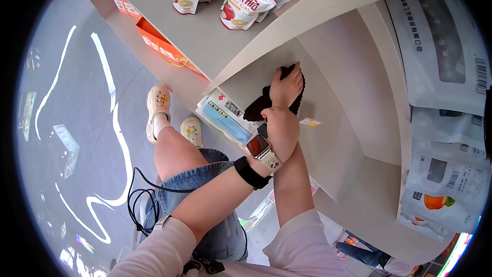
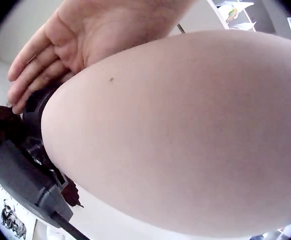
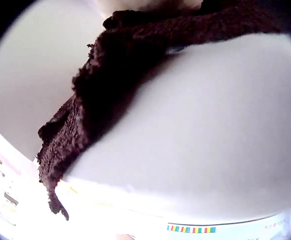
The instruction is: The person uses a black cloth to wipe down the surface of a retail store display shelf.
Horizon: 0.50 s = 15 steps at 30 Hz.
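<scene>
In the head view my right hand [image 1: 287,90] holds a dark brown cloth [image 1: 254,109] over the beige shelf. Part of the cloth shows between thumb and fingers, and the rest spreads out beneath the hand. My left hand [image 1: 283,129] crosses over the right wrist and grips it, with the thumb beside a black wrist device [image 2: 28,177]. The left wrist view shows the left fingers bent at that device's strap, next to the large bare forearm [image 2: 170,130]. Seen from the right wrist, the fuzzy cloth [image 3: 65,137] bunches and trails down to the left.
Apple chip pouches [image 1: 248,2] stand on the neighbouring shelf. A printed blue-and-white box [image 1: 223,118] lies along the shelf's front edge, near a small price tag [image 1: 310,122]. White packages [image 1: 435,46] line the right side. An orange bag [image 1: 164,46] sits at left, and a black cable [image 1: 134,195] hangs below.
</scene>
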Tool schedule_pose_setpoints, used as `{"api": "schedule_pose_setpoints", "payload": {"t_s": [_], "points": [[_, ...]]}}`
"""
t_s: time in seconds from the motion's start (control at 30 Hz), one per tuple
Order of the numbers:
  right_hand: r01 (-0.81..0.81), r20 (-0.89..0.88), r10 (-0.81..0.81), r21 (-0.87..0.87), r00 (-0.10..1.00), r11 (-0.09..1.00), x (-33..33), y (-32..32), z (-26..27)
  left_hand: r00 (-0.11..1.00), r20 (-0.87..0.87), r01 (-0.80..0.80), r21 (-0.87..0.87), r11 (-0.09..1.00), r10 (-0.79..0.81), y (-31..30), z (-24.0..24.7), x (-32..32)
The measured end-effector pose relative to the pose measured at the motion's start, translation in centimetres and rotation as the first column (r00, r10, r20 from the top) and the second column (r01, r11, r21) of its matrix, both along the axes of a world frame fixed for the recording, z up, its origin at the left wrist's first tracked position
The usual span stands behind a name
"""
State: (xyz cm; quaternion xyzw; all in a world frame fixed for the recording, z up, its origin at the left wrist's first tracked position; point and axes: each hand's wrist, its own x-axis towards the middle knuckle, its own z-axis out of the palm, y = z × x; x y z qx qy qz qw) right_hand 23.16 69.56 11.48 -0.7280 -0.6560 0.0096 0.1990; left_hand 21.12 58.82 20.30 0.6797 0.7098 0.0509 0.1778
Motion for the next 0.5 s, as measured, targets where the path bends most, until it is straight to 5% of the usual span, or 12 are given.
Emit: {"api": "schedule_pose_setpoints", "payload": {"t_s": [0.17,0.37,0.5], "points": [[0.008,0.041,-0.013,0.139,0.999,0.99,-0.3,0.2,-0.9,1.0,0.003,-0.002,0.011,1.0,0.002,-0.1,-0.1,0.0],[-0.006,-0.034,0.004,-0.061,0.999,0.998,-0.2,0.0,0.6,1.0,0.004,0.009,0.01,1.0,-0.009,0.0,-0.1,0.0],[0.007,0.05,-0.01,0.065,0.999,0.998,0.0,0.4,-0.9,1.0,0.005,0.006,0.024,1.0,-0.006,0.0,0.0,-0.1]]}}
